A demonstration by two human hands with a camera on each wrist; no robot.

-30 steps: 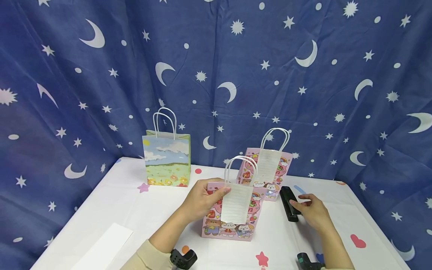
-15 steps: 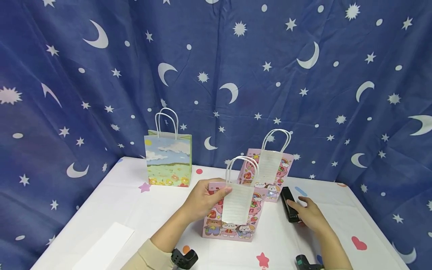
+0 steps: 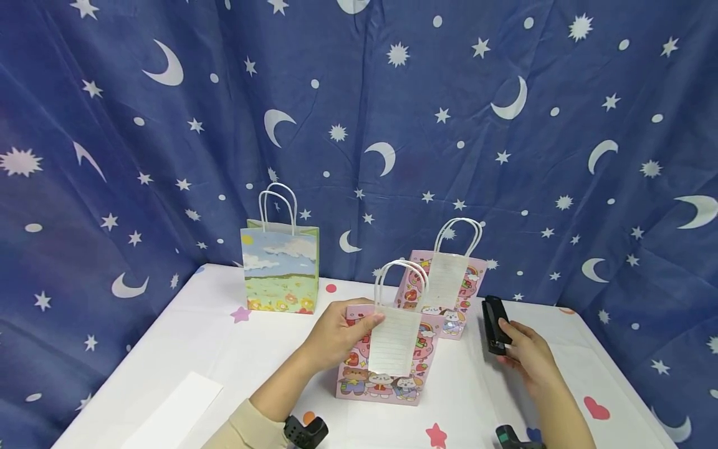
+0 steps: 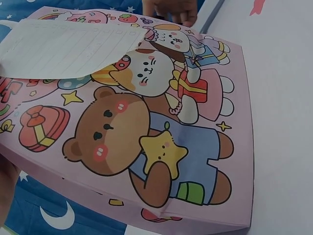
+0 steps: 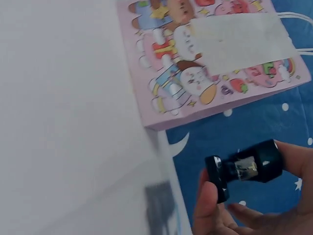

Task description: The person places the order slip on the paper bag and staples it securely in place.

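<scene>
a: where was the left hand (image 3: 339,333)?

b: on the upper left edge of the front pink bag (image 3: 387,383), which stood on the bench (image 3: 252,349). its thumb lay across the front, at the edge of the lined slip (image 3: 394,343), with the fingers mostly hidden behind, so it was pinching the bag.

a: why there, do you think?

b: likely to steady it; a light paper bag would tip or slide easily, and the thumb perhaps held the slip flat too.

a: and the right hand (image 3: 530,352)?

b: it was closed round the near part of a black stapler (image 3: 496,324), off to the right of both pink bags. the stapler seemed raised off the bench, and that grip probably left the thumb free to press.

a: the other bags?

b: the rear pink bag (image 3: 473,274), also with a slip on it, stood behind the front one, and the meadow bag (image 3: 280,271) stood well apart on the left, maybe set back to leave working room.
</scene>
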